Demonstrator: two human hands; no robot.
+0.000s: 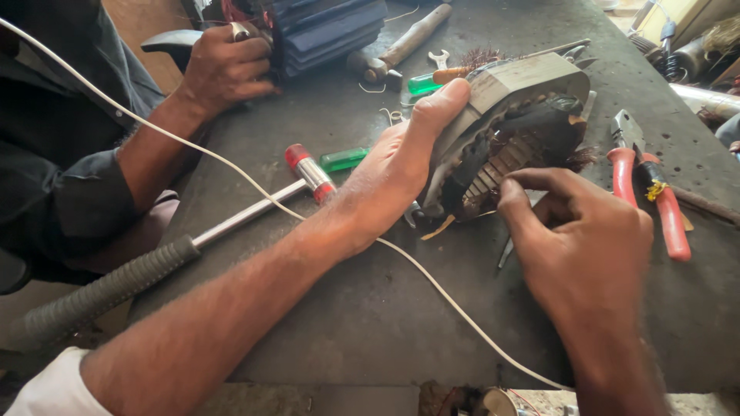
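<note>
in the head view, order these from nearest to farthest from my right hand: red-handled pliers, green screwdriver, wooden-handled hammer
From the right hand:
1. red-handled pliers, just to its right
2. green screwdriver, up and left, behind the stator
3. wooden-handled hammer, farthest, at the top

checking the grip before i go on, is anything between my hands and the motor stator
Nothing visible. The left hand grips the motor stator by its metal rim, thumb on top. The right hand has its fingertips directly on the windings. The white cord runs under the left wrist, not between hand and stator.

Even daylight; soft shadows; sharp centre; slight edge stretch
</note>
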